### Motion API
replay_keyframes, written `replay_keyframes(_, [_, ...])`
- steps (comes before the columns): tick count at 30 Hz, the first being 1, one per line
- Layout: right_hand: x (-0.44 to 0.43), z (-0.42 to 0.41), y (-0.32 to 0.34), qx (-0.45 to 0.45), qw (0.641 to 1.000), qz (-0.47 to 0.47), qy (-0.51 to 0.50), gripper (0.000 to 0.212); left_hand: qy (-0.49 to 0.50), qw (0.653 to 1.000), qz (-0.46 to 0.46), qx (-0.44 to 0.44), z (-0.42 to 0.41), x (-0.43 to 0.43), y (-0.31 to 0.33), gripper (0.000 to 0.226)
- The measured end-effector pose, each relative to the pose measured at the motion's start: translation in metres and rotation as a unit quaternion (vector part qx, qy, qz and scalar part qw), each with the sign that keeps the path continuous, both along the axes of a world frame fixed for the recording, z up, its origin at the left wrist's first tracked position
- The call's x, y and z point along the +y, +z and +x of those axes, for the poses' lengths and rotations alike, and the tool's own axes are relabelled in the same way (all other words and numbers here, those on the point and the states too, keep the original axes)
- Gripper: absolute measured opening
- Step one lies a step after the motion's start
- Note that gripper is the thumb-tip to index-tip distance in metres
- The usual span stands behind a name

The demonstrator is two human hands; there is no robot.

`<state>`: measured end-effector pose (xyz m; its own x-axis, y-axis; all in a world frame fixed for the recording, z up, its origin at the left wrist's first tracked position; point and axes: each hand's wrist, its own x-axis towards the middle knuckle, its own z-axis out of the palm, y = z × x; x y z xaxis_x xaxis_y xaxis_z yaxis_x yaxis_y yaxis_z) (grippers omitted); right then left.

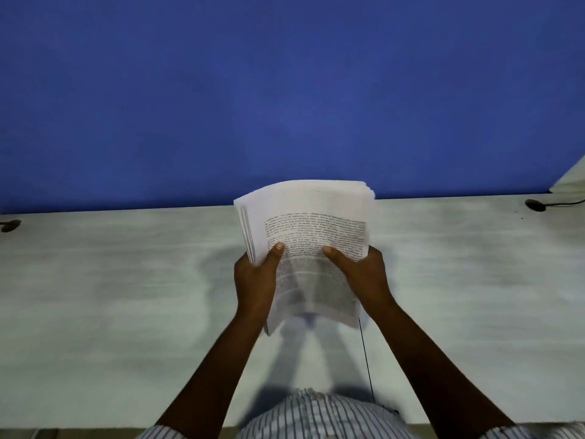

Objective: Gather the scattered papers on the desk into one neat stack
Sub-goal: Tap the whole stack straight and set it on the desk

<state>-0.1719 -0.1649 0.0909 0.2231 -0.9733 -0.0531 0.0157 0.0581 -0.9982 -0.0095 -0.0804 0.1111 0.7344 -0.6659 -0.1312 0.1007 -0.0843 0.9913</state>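
Left hand [256, 274] and right hand [364, 274] both clamped on one paper stack [313, 217], one on each side edge, near end. Left thumb [276, 251] and right thumb [330, 252] press on the top sheet, other fingers hidden underneath

Nearest: striped shirt [316, 416] at bottom edge, forearms bare. Thin black cord [365, 359] runs from the shirt up to the stack's near right corner, can't tell what it connects to

Stack is centre view, held clear of the worktop [126, 296], with its shadow on the surface below. Near end blurred. Left edge fanned, sheets stepped and not flush, far right corner slightly stepped too. Top sheet has a block of printed text, unreadable

Worktop is pale grey-white. Dark cable port [11, 224] at rear left edge. Second port [535, 205] at rear right with a dark cable leading off right. White object [573, 180] at far right, cut by the frame, can't identify

Blue panel [285, 90] stands behind the worktop and fills the upper half
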Motion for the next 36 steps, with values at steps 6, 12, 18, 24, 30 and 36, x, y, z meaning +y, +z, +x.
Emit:
replay_keyframes(6, [0.000, -0.013, -0.010, -0.023, 0.999, -0.010, -0.036, 0.046, -0.069, 0.998, -0.005, -0.004, 0.012, 0.010, -0.011, 0.034])
replay_keyframes(12, [0.002, -0.015, -0.021, 0.025, 0.999, 0.003, 0.024, 0.034, -0.076, 0.996, -0.003, -0.036, 0.021, 0.013, -0.016, 0.066])
replay_keyframes(18, [0.002, -0.016, -0.025, 0.036, 0.998, 0.017, 0.039, 0.051, -0.101, 0.994, 0.022, -0.041, 0.007, 0.016, -0.018, 0.059])
replay_keyframes(24, [-0.002, -0.018, -0.027, 0.041, 0.998, 0.018, 0.041, 0.030, -0.088, 0.995, 0.033, -0.014, 0.021, 0.017, -0.024, 0.045])
replay_keyframes(30, [-0.004, -0.015, -0.029, 0.041, 0.998, 0.027, 0.039, 0.040, -0.102, 0.991, 0.083, 0.024, 0.027, 0.012, -0.022, 0.044])
replay_keyframes(36, [0.005, 0.001, -0.019, 0.022, 1.000, 0.008, 0.002, 0.033, -0.103, 0.991, 0.080, 0.021, 0.012, 0.003, -0.006, 0.017])
